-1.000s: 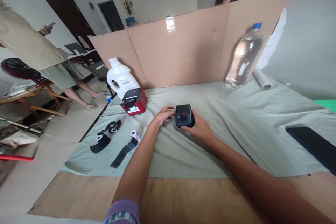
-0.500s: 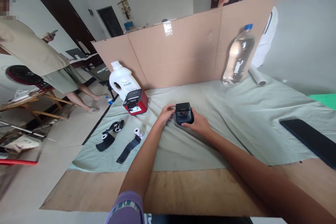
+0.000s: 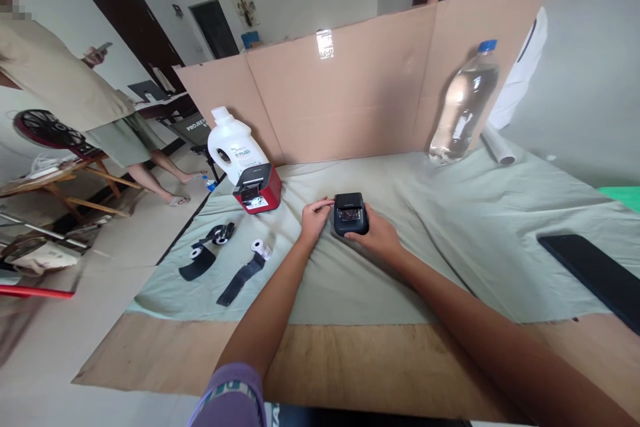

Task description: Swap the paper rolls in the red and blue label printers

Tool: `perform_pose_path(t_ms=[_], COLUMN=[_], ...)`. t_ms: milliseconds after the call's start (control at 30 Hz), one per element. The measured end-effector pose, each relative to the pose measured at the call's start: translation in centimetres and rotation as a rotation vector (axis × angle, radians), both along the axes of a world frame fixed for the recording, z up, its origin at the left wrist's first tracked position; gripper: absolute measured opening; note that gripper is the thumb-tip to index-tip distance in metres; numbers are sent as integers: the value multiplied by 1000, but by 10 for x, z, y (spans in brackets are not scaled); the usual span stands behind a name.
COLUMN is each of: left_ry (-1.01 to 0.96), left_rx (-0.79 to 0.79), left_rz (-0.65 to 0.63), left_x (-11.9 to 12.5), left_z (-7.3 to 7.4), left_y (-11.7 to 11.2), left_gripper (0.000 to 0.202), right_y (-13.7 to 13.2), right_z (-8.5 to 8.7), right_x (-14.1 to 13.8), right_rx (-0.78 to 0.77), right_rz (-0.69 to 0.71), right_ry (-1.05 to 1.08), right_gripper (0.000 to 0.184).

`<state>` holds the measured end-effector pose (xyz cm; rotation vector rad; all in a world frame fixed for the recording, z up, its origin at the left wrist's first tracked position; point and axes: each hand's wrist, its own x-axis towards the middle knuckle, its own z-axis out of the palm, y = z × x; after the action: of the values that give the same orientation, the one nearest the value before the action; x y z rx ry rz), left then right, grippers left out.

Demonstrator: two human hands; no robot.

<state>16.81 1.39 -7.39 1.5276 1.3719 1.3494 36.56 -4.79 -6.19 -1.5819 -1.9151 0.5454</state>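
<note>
A small black receipt printer [image 3: 349, 213] stands on the green cloth [image 3: 400, 293] in front of me, with a shiny dark window on its face. My right hand [image 3: 377, 230] wraps its right side, thumb low at the front edge. At the upper left corner, my left hand [image 3: 315, 219] reaches to the printer with a finger stretched out against its side, holding nothing. Left of my hands lie a white paper roll with a dark strip [image 3: 247, 267] and more rolls with black strips [image 3: 200, 259]. A red and black printer [image 3: 259, 190] stands farther back.
A white jug [image 3: 237, 147] stands behind the red printer. Cardboard [image 3: 350, 107] forms a wall at the back, with a large water bottle [image 3: 465, 103] and white tube [image 3: 497, 147] at right. A black phone [image 3: 595, 273] lies far right. A person [image 3: 75, 80] stands left, holding a phone.
My left hand's fingers have shifted slightly, one now stretched along the printer's upper left side. My right hand keeps its hold. The camera view has moved a little.
</note>
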Motion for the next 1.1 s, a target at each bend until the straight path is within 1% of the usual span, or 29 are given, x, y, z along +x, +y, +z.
perform_pose_path(t_ms=[100, 267, 400, 500, 600, 667, 733, 767, 833, 867, 900, 1000, 1100], left_ry=[-26, -87, -84, -45, 67, 179, 333, 427, 628, 706, 755, 788, 790], left_rx=[20, -4, -75, -60, 64, 133, 132, 103, -6, -68, -123, -215, -248], left_rz=[-24, -129, -180, -183, -133, -130, -121, -102, -87, -101, -125, -203, -226], left_x=[3, 11, 13, 12, 12, 14, 18, 20, 25, 27, 29, 35, 40], left_z=[1, 7, 7, 7, 14, 25, 39, 46, 58, 63, 66, 70, 74], left_y=[-1, -1, 3, 5, 6, 8, 11, 13, 18, 22, 26, 38, 45], left_gripper=[29, 39, 41, 40, 36, 34, 31, 25, 11, 9, 13, 21, 21], right_y=[0, -2, -1, 0, 2, 4, 4, 4, 4, 4, 4, 3, 3], right_z=[1, 3, 2, 1, -2, -3, -4, -4, -4, -4, -3, -2, -1], right_x=[0, 0, 0, 0, 0, 1, 1, 1, 2, 2, 2, 1, 1], right_rx=[-13, 0, -1, 1, 12, 19, 20, 16, 11, 10, 10, 20, 26], right_rz=[-4, 10, 3, 5, 9, 14, 18, 21, 25, 27, 31, 41, 41], right_ry=[-9, 3, 3, -2, -12, -25, -36, -38, -35, -31, -26, -13, 1], right_gripper=[88, 88, 86, 85, 87, 88, 88, 88, 88, 87, 86, 81, 78])
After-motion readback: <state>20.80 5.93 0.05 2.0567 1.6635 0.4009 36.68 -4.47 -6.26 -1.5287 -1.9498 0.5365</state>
